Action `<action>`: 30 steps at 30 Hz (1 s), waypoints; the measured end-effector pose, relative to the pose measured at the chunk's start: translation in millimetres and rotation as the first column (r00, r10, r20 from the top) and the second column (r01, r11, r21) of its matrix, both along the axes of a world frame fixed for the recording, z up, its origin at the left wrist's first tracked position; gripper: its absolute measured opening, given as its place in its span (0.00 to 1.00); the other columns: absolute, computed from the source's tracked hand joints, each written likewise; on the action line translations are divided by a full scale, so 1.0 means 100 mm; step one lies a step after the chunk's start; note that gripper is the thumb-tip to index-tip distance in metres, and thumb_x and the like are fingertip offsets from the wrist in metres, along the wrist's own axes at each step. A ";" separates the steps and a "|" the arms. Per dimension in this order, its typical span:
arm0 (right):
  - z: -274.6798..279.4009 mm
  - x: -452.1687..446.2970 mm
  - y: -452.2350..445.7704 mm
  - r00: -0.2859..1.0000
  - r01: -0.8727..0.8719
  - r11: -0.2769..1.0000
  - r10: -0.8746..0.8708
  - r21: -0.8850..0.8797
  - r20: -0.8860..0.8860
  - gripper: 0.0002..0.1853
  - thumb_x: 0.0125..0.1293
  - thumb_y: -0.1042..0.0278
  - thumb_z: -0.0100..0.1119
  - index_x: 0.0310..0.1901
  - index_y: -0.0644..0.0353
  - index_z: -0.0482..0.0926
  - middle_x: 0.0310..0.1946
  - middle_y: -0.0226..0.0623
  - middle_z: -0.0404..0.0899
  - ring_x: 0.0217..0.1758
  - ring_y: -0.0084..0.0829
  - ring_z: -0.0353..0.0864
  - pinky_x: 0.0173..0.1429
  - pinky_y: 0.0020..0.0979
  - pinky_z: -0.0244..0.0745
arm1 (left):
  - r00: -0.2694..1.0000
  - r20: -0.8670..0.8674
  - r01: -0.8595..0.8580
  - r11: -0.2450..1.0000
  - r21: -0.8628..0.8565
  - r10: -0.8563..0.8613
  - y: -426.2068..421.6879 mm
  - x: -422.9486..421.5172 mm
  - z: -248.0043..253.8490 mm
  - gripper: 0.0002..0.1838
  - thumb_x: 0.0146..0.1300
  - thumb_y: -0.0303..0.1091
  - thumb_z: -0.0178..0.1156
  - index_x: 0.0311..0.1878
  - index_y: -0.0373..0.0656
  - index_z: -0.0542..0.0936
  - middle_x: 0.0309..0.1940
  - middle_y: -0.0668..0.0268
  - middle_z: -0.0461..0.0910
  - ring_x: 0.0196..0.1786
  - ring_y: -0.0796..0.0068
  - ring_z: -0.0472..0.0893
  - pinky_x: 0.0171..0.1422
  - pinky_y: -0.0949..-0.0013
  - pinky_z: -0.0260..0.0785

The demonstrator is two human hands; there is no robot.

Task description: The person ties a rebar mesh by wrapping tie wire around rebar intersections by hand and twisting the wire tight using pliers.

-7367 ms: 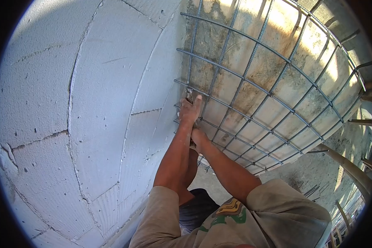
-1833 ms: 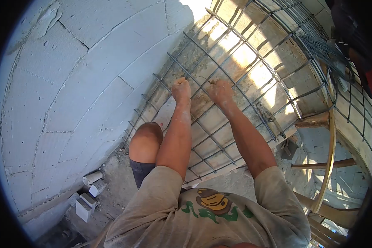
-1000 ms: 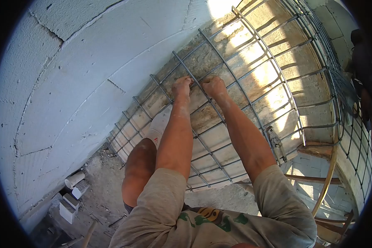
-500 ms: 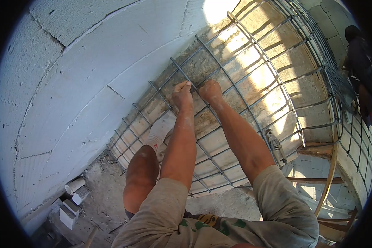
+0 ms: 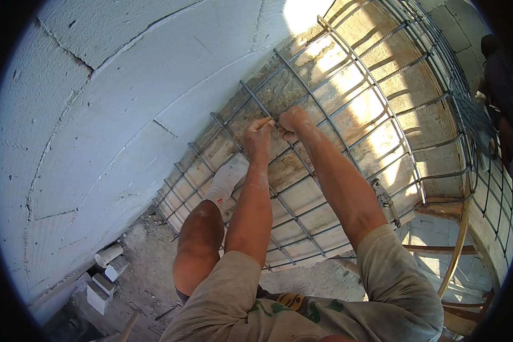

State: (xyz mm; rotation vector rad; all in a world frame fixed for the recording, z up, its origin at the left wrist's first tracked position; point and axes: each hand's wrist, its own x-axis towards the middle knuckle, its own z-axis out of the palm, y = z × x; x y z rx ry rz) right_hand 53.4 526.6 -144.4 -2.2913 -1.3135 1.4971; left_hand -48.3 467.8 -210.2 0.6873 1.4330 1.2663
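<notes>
A grid of ribbed steel rebar [image 5: 305, 84] lies over pale, dirty formwork boards [image 5: 347, 165]. My left hand [image 5: 259, 135] is closed at a bar crossing near the upper middle, thumb and fingertips pinched together. Close against it on the right, my right hand [image 5: 293, 122] is closed too, its fingers curled at the same bar. Whatever sits between the fingertips is too small to make out. Below my left hand, my foot in a light sock [image 5: 229, 174] rests among the bars. A worn metal tool or fitting [image 5: 384, 200] lies at the grid's lower right.
A white block wall [image 5: 114, 114] borders the grid on the left. Bent rebar and thin wires [image 5: 467, 114] curve along the right, beside another person [image 5: 499, 91] in dark clothing. Block offcuts [image 5: 100, 293] lie on the dusty floor. A curved wooden strip [image 5: 456, 245] stands lower right.
My hands have come closer together, with the left fingertips now meeting the right hand. My right wrist has turned slightly. The whole view has shifted a little.
</notes>
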 end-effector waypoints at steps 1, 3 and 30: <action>0.00 0.01 0.04 1.000 -0.030 0.999 0.030 -0.025 0.001 0.12 0.57 0.73 0.48 0.24 0.68 0.79 0.21 0.43 0.82 0.21 0.31 0.83 0.29 0.28 0.79 | 1.000 -0.028 0.010 1.000 -0.002 -0.010 -0.01 0.01 -0.02 0.12 0.55 0.33 0.65 0.41 0.38 0.84 0.32 0.68 0.83 0.34 0.82 0.78 0.38 0.77 0.68; 0.02 -0.04 0.04 0.999 -0.043 0.999 0.043 0.002 0.015 0.12 0.58 0.72 0.48 0.26 0.69 0.80 0.21 0.44 0.81 0.21 0.31 0.83 0.30 0.28 0.80 | 0.994 -0.102 0.039 0.999 0.004 -0.039 0.01 0.02 -0.04 0.12 0.55 0.33 0.64 0.41 0.38 0.84 0.32 0.68 0.83 0.34 0.82 0.78 0.38 0.77 0.68; -0.48 -0.66 -1.03 0.968 0.078 0.764 -0.211 0.641 0.134 0.11 0.57 0.68 0.52 0.32 0.68 0.80 0.27 0.55 0.79 0.32 0.53 0.81 0.37 0.47 0.76 | 0.902 -0.097 0.396 0.896 -0.199 -0.420 0.46 -0.26 0.17 0.09 0.57 0.30 0.62 0.36 0.33 0.81 0.25 0.63 0.79 0.25 0.77 0.78 0.29 0.76 0.71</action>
